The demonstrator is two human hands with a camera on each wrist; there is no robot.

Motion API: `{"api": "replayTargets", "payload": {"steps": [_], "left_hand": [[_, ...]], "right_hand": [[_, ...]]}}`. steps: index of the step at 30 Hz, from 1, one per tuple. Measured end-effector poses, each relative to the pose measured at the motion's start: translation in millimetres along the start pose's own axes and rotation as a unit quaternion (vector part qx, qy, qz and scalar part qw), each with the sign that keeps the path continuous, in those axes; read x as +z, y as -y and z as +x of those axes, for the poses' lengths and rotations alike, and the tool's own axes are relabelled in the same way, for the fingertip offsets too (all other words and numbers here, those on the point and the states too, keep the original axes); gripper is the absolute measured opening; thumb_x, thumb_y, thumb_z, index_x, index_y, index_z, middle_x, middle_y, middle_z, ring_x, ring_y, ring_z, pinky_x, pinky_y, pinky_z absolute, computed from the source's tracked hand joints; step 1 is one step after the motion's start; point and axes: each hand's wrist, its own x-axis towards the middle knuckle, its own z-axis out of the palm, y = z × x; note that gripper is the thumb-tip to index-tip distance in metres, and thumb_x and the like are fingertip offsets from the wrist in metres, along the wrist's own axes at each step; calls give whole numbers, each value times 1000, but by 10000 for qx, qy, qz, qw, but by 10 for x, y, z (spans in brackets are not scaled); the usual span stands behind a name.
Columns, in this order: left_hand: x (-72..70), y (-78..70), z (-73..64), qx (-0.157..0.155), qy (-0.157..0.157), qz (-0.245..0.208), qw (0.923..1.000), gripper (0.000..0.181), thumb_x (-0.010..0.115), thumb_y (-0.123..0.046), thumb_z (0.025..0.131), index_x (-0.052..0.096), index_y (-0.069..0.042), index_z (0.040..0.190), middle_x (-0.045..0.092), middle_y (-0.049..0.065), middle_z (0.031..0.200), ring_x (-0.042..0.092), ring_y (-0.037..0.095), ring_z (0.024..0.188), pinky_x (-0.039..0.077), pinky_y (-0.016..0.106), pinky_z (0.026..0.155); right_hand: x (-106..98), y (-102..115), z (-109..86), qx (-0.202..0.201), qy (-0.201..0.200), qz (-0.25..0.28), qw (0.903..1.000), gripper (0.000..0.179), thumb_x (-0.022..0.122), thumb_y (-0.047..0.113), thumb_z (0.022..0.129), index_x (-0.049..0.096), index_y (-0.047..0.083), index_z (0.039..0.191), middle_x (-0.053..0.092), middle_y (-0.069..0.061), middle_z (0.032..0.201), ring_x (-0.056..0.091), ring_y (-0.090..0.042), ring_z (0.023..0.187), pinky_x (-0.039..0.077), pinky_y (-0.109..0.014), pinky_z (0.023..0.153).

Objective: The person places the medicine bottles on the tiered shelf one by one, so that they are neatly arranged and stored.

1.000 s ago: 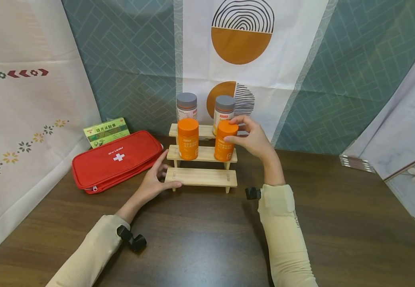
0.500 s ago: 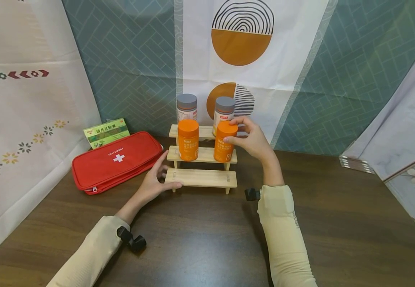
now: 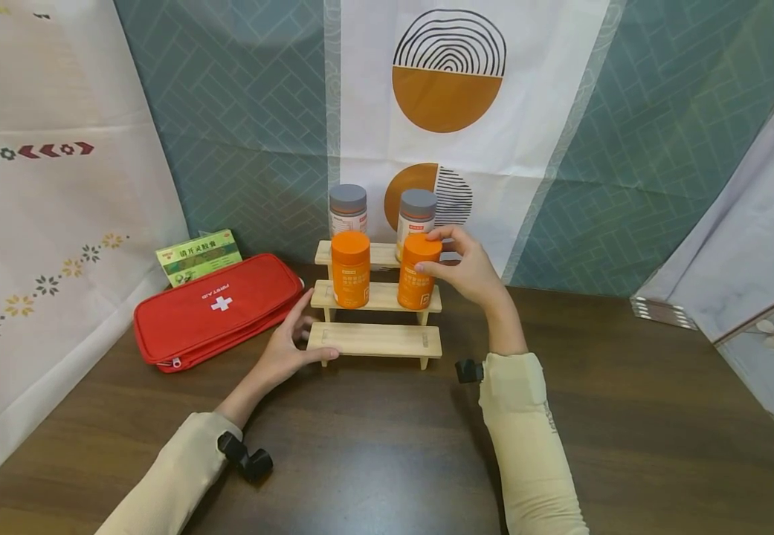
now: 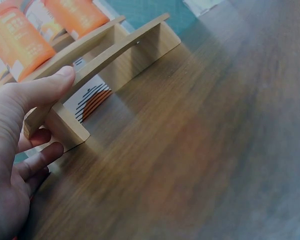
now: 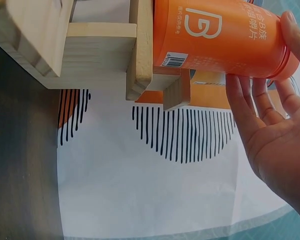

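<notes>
On the middle step of a three-tier wooden shelf (image 3: 375, 340) stand two orange bottles. My right hand (image 3: 473, 273) holds the right orange bottle (image 3: 417, 286) near its cap, thumb in front and fingers at its side; the right wrist view shows this orange bottle (image 5: 215, 37) upright on its step. The left orange bottle (image 3: 351, 279) stands apart from both hands. My left hand (image 3: 281, 355) grips the left end of the lowest step, its thumb on top in the left wrist view and its fingers (image 4: 42, 159) beside and below the wood.
Two grey-capped bottles stand on the top step, a left one (image 3: 348, 208) and a right one (image 3: 417, 212), partly hidden. A red first-aid pouch (image 3: 219, 308) and a green medicine box (image 3: 199, 256) lie left of the shelf. Patterned cloth (image 3: 246, 148) hangs behind.
The head view has tilted up slightly, so everything sits a little lower in it. Both hands, the bottles and the shelf keep their places relative to one another.
</notes>
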Motion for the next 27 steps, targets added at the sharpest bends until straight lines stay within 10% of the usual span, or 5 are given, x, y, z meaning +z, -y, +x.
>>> {"api": "replayTargets", "payload": {"steps": [27], "left_hand": [[-87,-7,18,-197,-164,333,9991,100,81,-20,80,18,-20,158,63,20,123,62,25,96,47,33,88]], "right_hand": [[-40,-3,24,-310,-532,353,9975,47,67,11,91,49,0,132,50,-21,133,50,-32,118,41,-48,106]]}}
